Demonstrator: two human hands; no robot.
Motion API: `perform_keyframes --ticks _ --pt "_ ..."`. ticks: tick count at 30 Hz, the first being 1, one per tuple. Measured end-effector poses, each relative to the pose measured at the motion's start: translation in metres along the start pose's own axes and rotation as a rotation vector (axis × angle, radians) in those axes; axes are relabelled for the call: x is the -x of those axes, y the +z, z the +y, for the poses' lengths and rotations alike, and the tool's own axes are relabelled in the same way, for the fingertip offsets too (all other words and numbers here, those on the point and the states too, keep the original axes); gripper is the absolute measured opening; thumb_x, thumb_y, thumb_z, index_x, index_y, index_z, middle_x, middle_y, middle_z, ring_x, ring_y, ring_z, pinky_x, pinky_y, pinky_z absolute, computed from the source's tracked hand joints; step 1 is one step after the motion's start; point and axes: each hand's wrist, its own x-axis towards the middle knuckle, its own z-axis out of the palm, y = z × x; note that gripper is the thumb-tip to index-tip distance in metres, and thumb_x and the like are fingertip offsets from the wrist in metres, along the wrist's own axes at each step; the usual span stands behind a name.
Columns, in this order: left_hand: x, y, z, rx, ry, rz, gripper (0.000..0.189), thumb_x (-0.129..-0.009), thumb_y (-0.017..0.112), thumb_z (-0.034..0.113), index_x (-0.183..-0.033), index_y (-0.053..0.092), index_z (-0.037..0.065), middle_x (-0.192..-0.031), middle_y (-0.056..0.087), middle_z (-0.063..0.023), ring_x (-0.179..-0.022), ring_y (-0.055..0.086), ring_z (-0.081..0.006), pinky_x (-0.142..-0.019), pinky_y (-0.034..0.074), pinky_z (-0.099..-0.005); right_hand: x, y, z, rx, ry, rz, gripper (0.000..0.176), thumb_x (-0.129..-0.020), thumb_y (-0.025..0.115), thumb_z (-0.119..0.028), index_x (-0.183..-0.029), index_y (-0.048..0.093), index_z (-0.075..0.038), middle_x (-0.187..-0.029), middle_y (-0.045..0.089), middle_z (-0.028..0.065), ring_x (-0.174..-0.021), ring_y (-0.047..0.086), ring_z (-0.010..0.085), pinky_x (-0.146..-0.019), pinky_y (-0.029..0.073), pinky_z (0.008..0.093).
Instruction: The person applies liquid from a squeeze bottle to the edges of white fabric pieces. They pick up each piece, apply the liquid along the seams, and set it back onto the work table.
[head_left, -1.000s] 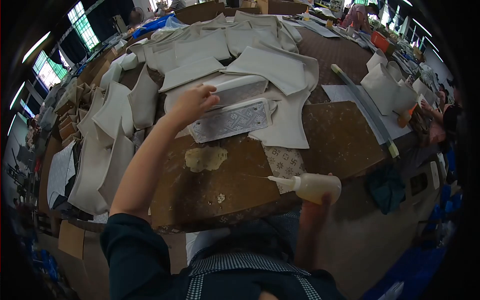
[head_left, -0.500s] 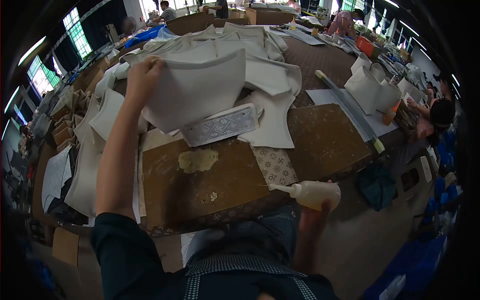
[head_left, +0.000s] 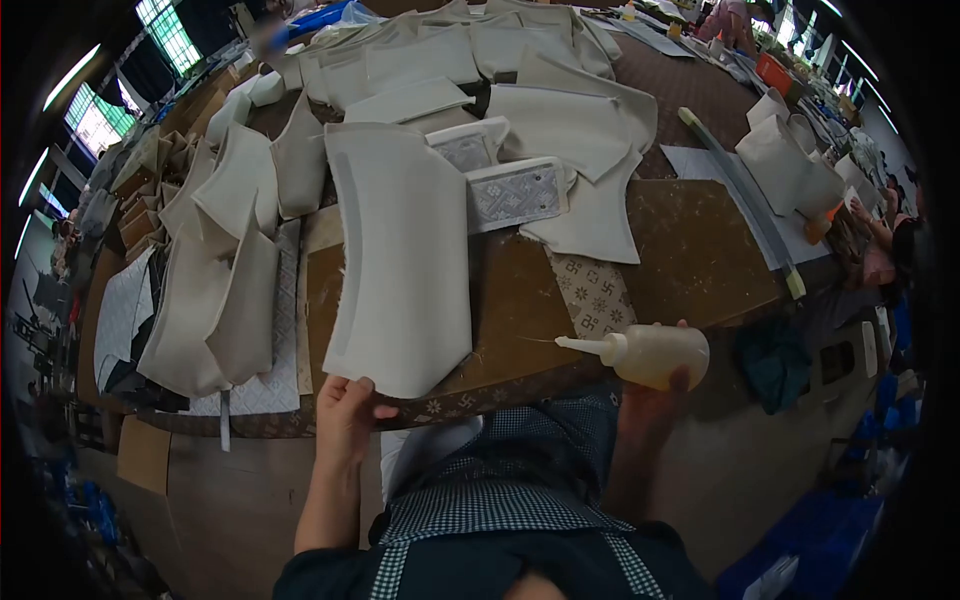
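My left hand pinches the near edge of a curved white leather-like panel, which lies lengthwise over the brown work board. A greyer strip runs along the panel's left side. In my right hand is a clear squeeze bottle of yellowish liquid, tilted on its side with its thin nozzle pointing left. Beyond the panel sit two white pieces with silvery patterned faces; the nearer patterned piece shows fully, the other is partly covered. Another white panel lies to their right.
Many white panels are heaped at the back of the table. Folded white pieces stand at the left. A long grey strip lies at the right, near white rolled pieces. Other people work farther off.
My left hand has brought the white panel from the pile toward me and laid it on the board. My right hand still holds the bottle, slightly higher and farther right in view.
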Motion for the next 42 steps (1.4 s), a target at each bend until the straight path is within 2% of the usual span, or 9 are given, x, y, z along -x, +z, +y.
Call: perform_keyframes --ticks 1,3,4,7,13,16,23,25,42 --pt "0.004 0.025 0.019 -0.066 0.044 0.057 0.041 -0.087 0.064 0.012 -0.123 0.051 -0.002 -0.102 0.063 -0.0088 -0.082 0.063 -0.0147 -0.064 0.053 -0.0245 0.002 0.0 0.0 0.005 0.005 -0.004 0.075 -0.086 0.068 -0.037 -0.144 0.028 -0.012 -0.132 0.047 0.017 -0.12 0.051 0.0304 -0.095 0.052 0.0458" --pt "-0.019 -0.008 0.027 -0.176 0.141 -0.017 0.046 -0.084 0.066 0.013 -0.124 0.05 -0.003 -0.111 0.062 -0.0107 -0.099 0.062 -0.0188 -0.084 0.051 -0.0319 0.002 0.004 0.001 0.0 0.007 -0.027 0.075 -0.086 0.068 -0.038 -0.144 0.027 -0.013 -0.133 0.047 0.0171 -0.121 0.051 0.0303 -0.095 0.052 0.0459" --pt "-0.026 -0.013 0.041 -0.335 0.19 -0.045 0.06 -0.083 0.071 0.023 -0.13 0.047 -0.004 -0.115 0.061 -0.011 -0.105 0.06 -0.0193 -0.093 0.046 -0.0325 0.002 0.005 0.002 0.0 0.008 -0.012 0.076 -0.086 0.068 -0.038 -0.144 0.027 -0.013 -0.133 0.046 0.0171 -0.121 0.051 0.0305 -0.095 0.052 0.0459" --pt "-0.051 -0.017 0.096 -0.382 0.189 -0.334 0.084 -0.078 0.073 0.049 -0.135 0.044 -0.006 -0.121 0.059 -0.0119 -0.113 0.055 -0.0188 -0.095 0.043 -0.032 0.008 0.002 0.0 0.008 0.004 0.017 0.076 -0.086 0.067 -0.038 -0.145 0.026 -0.013 -0.134 0.045 0.0172 -0.122 0.05 0.0303 -0.097 0.05 0.046" --pt "-0.104 0.036 0.126 -0.721 -0.117 -0.477 0.056 -0.084 0.071 0.029 -0.126 0.053 -0.004 -0.112 0.063 -0.008 -0.098 0.06 -0.0145 -0.087 0.048 -0.0286 0.009 -0.002 -0.003 0.021 0.009 -0.006 0.076 -0.087 0.065 -0.039 -0.145 0.025 -0.013 -0.134 0.045 0.0175 -0.123 0.049 0.03 -0.1 0.047 0.0465" --pt "-0.102 0.055 0.112 -0.633 -0.064 -0.522 0.045 -0.088 0.066 0.023 -0.123 0.055 -0.004 -0.108 0.064 -0.0088 -0.092 0.062 -0.014 -0.082 0.05 -0.028 0.009 0.003 -0.002 0.009 0.019 -0.006 0.077 -0.086 0.067 -0.039 -0.145 0.025 -0.014 -0.135 0.045 0.0172 -0.123 0.05 0.0308 -0.097 0.05 0.0471" --pt "-0.029 0.048 0.036 -0.112 0.098 0.012 0.046 -0.091 0.062 0.02 -0.126 0.048 -0.005 -0.109 0.063 -0.0116 -0.096 0.063 -0.0205 -0.083 0.053 -0.0341 0.007 0.018 0.001 0.038 0.019 -0.038 0.078 -0.086 0.067 -0.038 -0.145 0.025 -0.011 -0.136 0.043 0.0154 -0.128 0.044 0.0293 -0.102 0.045 0.0485" --pt "-0.014 0.034 -0.013 0.001 0.041 0.201 0.043 -0.093 0.061 0.019 -0.127 0.047 -0.003 -0.117 0.059 -0.0131 -0.106 0.059 -0.0216 -0.093 0.049 -0.0374 0.005 0.021 0.005 0.053 -0.001 -0.037 0.079 -0.085 0.068 -0.038 -0.145 0.025 -0.011 -0.136 0.043 0.0158 -0.128 0.044 0.0296 -0.102 0.045 0.0493" --pt "0.003 0.005 -0.046 0.151 -0.132 0.198 0.045 -0.092 0.062 0.022 -0.129 0.047 0.001 -0.123 0.057 -0.0102 -0.113 0.055 -0.0244 -0.096 0.047 -0.0413 -0.023 0.025 0.043 0.721 -0.183 -0.171 0.07 -0.073 0.072 -0.004 -0.136 0.041 -0.007 -0.119 0.049 0.0072 -0.108 0.052 0.0177 -0.093 0.047 0.0321"
